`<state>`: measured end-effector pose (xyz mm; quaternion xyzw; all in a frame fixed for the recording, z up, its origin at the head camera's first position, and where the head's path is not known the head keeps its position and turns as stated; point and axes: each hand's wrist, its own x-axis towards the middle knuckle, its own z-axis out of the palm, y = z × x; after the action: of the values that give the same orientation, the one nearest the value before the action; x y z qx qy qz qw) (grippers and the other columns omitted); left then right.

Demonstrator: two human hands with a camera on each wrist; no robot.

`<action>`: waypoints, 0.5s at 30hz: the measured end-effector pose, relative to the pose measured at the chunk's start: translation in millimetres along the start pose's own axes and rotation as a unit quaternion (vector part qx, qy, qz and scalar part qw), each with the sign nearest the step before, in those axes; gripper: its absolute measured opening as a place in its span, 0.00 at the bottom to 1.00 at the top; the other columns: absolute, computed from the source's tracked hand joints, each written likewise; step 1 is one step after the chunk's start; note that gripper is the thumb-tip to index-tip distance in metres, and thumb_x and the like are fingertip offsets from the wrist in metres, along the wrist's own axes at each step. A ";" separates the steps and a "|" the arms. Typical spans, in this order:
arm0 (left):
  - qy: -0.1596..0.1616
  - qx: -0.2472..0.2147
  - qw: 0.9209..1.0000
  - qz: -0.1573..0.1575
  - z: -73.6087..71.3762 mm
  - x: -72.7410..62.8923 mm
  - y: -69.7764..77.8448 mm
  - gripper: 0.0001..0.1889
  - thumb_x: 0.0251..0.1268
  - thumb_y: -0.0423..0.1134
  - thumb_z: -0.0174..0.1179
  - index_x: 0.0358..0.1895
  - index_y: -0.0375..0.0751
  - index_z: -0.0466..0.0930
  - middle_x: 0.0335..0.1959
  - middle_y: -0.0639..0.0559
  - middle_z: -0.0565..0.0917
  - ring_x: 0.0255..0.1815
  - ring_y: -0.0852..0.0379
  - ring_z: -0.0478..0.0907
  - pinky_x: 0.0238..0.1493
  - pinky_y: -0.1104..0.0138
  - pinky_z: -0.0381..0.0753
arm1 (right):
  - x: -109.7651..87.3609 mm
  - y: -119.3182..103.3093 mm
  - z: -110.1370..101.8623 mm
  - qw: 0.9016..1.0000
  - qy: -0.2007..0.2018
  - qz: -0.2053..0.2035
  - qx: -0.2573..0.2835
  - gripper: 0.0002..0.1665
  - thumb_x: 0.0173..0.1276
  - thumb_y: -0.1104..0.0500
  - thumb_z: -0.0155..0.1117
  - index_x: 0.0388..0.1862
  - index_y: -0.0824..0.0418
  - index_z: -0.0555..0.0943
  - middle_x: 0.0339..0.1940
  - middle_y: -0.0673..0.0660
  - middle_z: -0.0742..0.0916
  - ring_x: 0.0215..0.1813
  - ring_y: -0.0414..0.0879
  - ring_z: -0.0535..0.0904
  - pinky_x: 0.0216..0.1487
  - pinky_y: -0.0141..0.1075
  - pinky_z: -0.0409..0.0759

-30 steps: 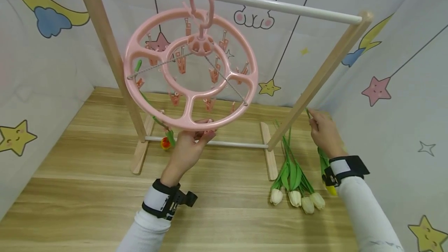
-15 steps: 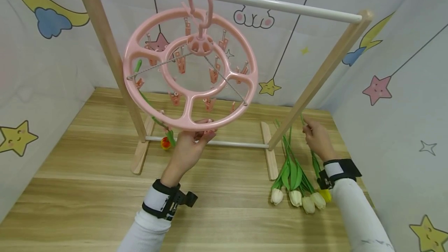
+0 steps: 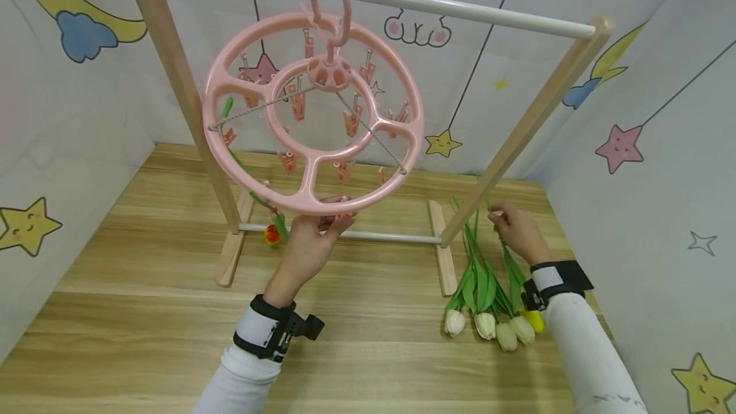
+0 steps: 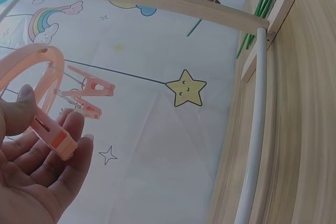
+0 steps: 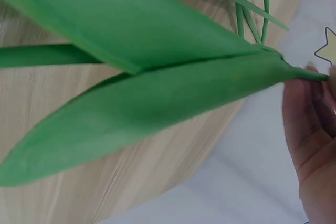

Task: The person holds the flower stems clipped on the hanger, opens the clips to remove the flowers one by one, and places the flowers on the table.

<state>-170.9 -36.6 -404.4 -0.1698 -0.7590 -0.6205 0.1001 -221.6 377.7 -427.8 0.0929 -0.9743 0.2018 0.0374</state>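
Observation:
A round pink clip hanger (image 3: pixel 311 181) hangs by its hook from the white top rail. At its front rim my left hand (image 3: pixel 307 251) holds a pink clothespin (image 4: pixel 55 139), the thumb on one side and fingers on the other. On the right, my right hand (image 3: pixel 522 235) pinches the thin green stem of a yellow tulip (image 3: pixel 533 321), whose bloom points toward me, partly behind the wrist strap. Its broad green leaves (image 5: pixel 157 100) fill the right wrist view. A red-orange tulip (image 3: pixel 272 235) hangs head down at the hanger's left side.
Several white tulips (image 3: pixel 485 326) lie on the wooden table (image 3: pixel 368 350), beside the rack's right foot (image 3: pixel 441 251). The rack's slanted right post (image 3: pixel 526 126) stands between the two hands. Other pink clothespins (image 3: pixel 352 121) dangle beneath the hanger. Printed cloth walls (image 3: pixel 661 209) enclose the table.
My right hand has moved left and slightly toward me, bringing the yellow tulip closer to the white ones. My left hand has stayed at the hanger's front rim.

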 end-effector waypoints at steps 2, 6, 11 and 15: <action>0.002 0.000 1.000 0.000 -0.4 -0.2 -0.5 0.15 0.67 0.35 0.63 0.55 0.36 0.81 0.44 0.41 0.87 0.43 0.51 0.83 0.44 0.70 0.81 | 0.0 -0.2 -0.8 0.999 -0.027 0.019 0.013 0.20 0.76 0.64 0.55 0.62 0.72 0.73 0.36 0.70 0.87 0.27 0.48 0.82 0.26 0.38 0.76; 0.003 -0.005 1.000 0.001 -1.0 -0.6 -0.2 0.16 0.67 0.35 0.63 0.56 0.36 0.81 0.45 0.42 0.87 0.43 0.51 0.84 0.44 0.71 0.81 | -0.9 0.7 0.3 0.994 -0.091 0.049 0.036 0.27 0.73 0.68 0.54 0.68 0.74 0.66 0.43 0.72 0.85 0.36 0.55 0.84 0.32 0.41 0.81; 0.000 -0.003 1.000 0.006 -1.0 -0.5 1.2 0.15 0.66 0.35 0.64 0.55 0.36 0.82 0.44 0.42 0.87 0.42 0.52 0.83 0.42 0.70 0.81 | -3.4 1.5 7.5 0.989 -0.134 0.049 0.044 0.27 0.73 0.69 0.52 0.69 0.76 0.64 0.47 0.74 0.83 0.44 0.61 0.83 0.36 0.41 0.80; 0.001 -0.002 1.000 0.008 -1.5 -0.9 2.2 0.15 0.66 0.35 0.64 0.55 0.36 0.81 0.44 0.42 0.87 0.42 0.52 0.83 0.43 0.70 0.81 | -2.9 1.1 12.6 0.989 -0.135 0.040 0.046 0.26 0.72 0.70 0.50 0.68 0.77 0.65 0.48 0.76 0.82 0.49 0.66 0.81 0.40 0.47 0.81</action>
<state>-169.3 -37.8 -402.4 -0.1749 -0.7566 -0.6211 0.1054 -219.4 374.1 -440.1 0.0816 -0.9629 0.2339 -0.1069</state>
